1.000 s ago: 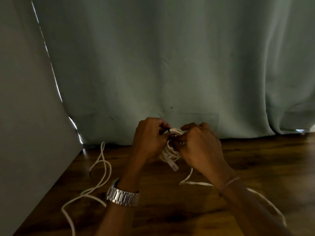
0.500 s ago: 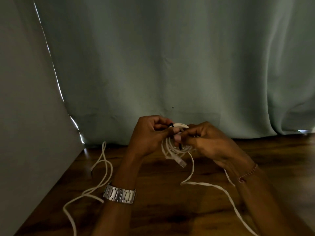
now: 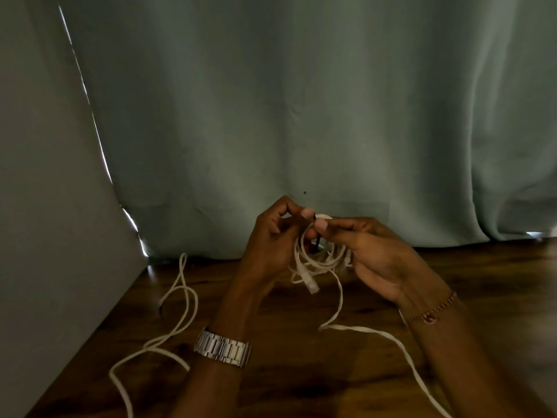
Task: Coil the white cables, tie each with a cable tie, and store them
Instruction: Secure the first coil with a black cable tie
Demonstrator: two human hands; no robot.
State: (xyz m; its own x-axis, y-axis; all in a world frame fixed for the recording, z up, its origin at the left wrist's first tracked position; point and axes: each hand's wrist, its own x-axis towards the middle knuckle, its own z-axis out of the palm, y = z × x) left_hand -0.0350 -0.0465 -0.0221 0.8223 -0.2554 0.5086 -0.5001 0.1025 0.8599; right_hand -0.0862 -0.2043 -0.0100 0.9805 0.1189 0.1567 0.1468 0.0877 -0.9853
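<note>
I hold the coil (image 3: 316,254) above the floor (image 3: 301,372) between both hands: left hand (image 3: 271,239) and right hand (image 3: 370,254) each pinch the dark tie (image 3: 316,241), which runs upright through the loops between my thumbs.

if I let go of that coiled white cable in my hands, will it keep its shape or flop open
Probably flop open. The coil looks loose and uneven, its loops splaying and a plug end dangling. The dark tie does not look cinched yet. The cable's tail lies limp on the wooden floor, so it seems soft and light, not springy.
</note>
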